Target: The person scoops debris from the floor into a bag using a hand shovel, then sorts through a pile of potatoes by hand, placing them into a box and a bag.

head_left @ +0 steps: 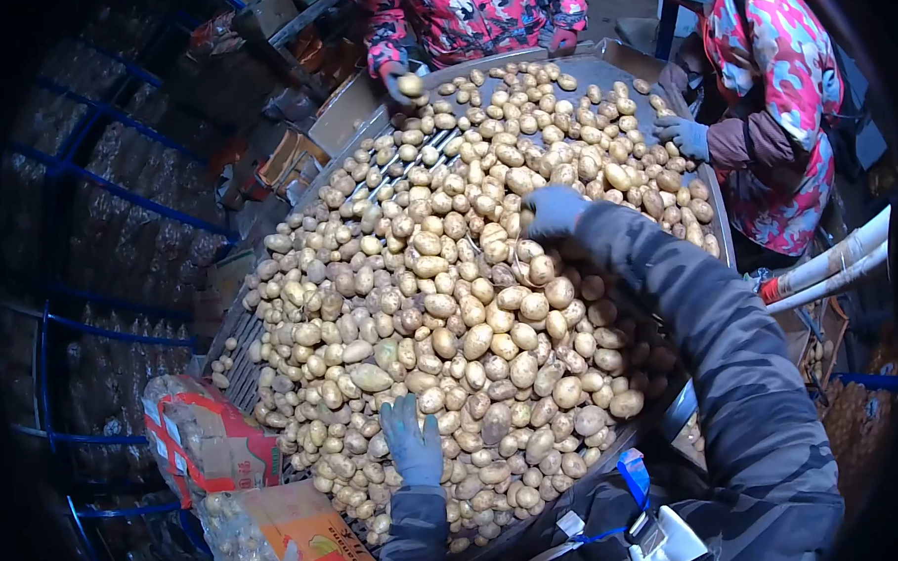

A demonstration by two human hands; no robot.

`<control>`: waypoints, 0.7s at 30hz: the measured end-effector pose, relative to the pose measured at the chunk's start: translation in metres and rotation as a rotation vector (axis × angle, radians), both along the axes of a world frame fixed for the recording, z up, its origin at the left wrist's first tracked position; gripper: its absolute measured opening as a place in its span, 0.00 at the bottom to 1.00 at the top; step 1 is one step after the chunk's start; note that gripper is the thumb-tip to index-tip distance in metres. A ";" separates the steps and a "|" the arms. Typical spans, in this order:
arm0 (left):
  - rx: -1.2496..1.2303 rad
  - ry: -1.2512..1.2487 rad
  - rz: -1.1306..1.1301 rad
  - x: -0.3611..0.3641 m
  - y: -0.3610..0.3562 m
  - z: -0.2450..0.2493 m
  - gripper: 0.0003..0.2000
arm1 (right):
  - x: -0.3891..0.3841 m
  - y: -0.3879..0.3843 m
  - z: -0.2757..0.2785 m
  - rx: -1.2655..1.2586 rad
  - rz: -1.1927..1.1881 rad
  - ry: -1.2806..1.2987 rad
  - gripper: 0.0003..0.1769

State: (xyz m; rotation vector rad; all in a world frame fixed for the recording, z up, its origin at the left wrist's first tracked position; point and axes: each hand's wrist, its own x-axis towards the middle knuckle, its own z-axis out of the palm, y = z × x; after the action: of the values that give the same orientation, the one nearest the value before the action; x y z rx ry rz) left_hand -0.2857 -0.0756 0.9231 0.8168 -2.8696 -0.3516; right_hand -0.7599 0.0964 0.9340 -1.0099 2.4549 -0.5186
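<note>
A large heap of potatoes (430, 301) covers a metal sorting table (590, 70). Gloved in blue-grey, my left hand (411, 445) lies on the potatoes near the table's front edge, its fingers spread and nothing held. My right hand (553, 213), in a similar glove, reaches to the upper middle of the heap. Its fingers are curled round a potato (527, 218), of which only a small part shows at the fingertips. Many potatoes under both hands and my right forearm are hidden.
A co-worker in a pink patterned jacket (479, 17) stands across the table, one gloved hand at a potato (410, 85). Another co-worker (774, 91) reaches in at the right. Cardboard boxes (217, 432) are at the lower left, blue racks (149, 197) beyond, and white pipes (834, 262) at right.
</note>
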 end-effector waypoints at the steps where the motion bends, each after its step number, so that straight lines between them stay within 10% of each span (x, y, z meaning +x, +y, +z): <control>1: 0.011 0.003 0.001 -0.003 0.000 0.002 0.27 | 0.007 0.010 0.007 -0.086 -0.072 -0.140 0.27; 2: 0.024 0.009 0.006 -0.006 0.001 0.005 0.26 | 0.006 0.021 0.006 -0.208 -0.134 -0.548 0.21; 5: 0.047 0.025 0.016 -0.008 0.006 0.011 0.25 | -0.002 0.032 0.009 -0.420 -0.329 -0.734 0.15; 16: 0.046 0.057 0.059 -0.013 0.007 0.012 0.25 | -0.093 -0.063 -0.056 -0.088 -0.101 -0.296 0.24; 21: 0.045 0.070 0.048 -0.007 0.003 0.005 0.24 | -0.043 -0.010 -0.008 -0.612 -0.292 -1.015 0.16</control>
State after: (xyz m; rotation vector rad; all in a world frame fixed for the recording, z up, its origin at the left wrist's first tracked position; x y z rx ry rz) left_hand -0.2931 -0.0731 0.9277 0.8610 -2.7818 -0.4314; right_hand -0.8030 0.0867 0.9262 -0.3685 1.5172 -1.4983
